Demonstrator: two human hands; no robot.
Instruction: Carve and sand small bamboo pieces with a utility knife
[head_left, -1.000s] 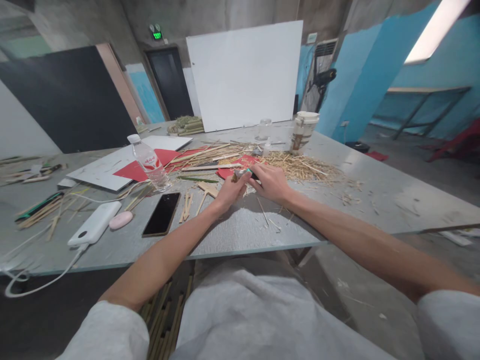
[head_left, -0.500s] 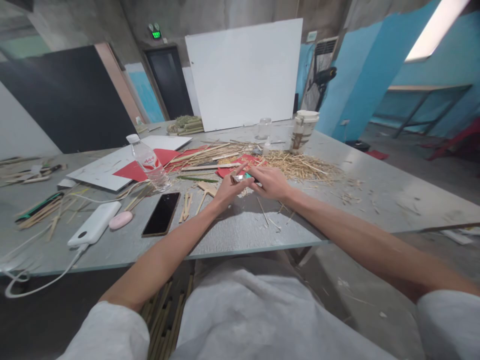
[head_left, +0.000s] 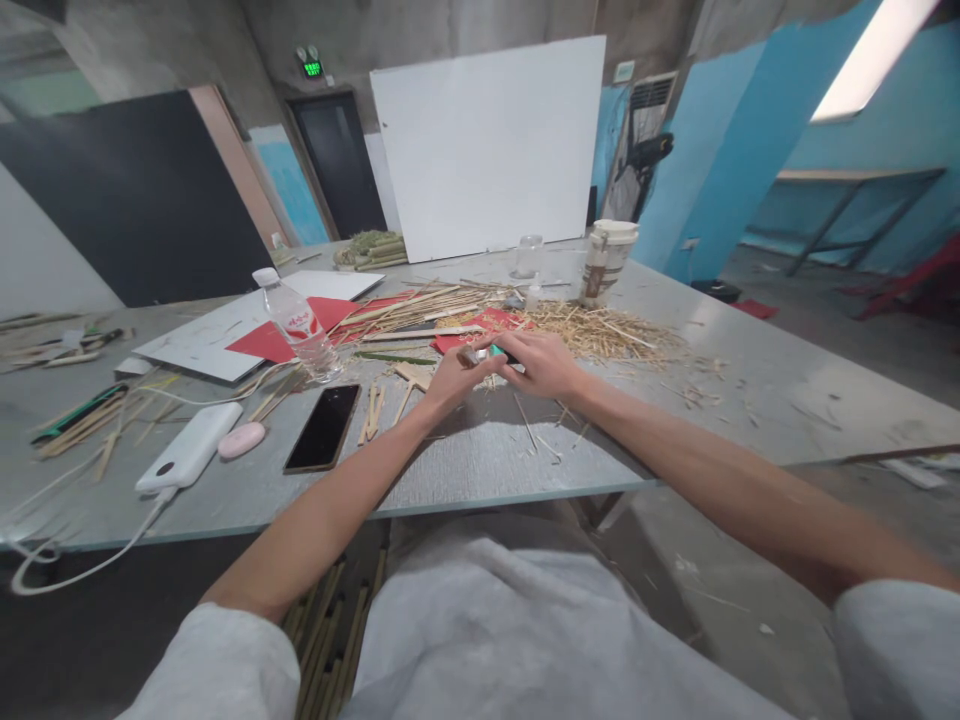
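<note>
My left hand [head_left: 452, 376] and my right hand [head_left: 546, 364] meet above the middle of the table, fingers bent toward each other. Between them shows a small object with a green part [head_left: 497, 350] by my right fingertips and a pale, shiny part [head_left: 481, 355] near my left fingers. Its kind cannot be told, as the fingers cover most of it. My right hand is closed on the green part. Closed fingers of my left hand pinch something mostly hidden. Just beyond lie red paper [head_left: 442, 343] and a heap of straw pieces [head_left: 611, 335].
Left of my hands are a phone [head_left: 322, 428], a water bottle [head_left: 301, 330], a white power bank [head_left: 189, 447] with a cable, and a pink oval case [head_left: 241, 440]. A paper cup [head_left: 604, 265] and a clear jar [head_left: 528, 258] stand behind the straw.
My left index finger, stretched out before, is now bent in toward the right hand. Both hands stay in nearly the same place. The things on the table have not moved.
</note>
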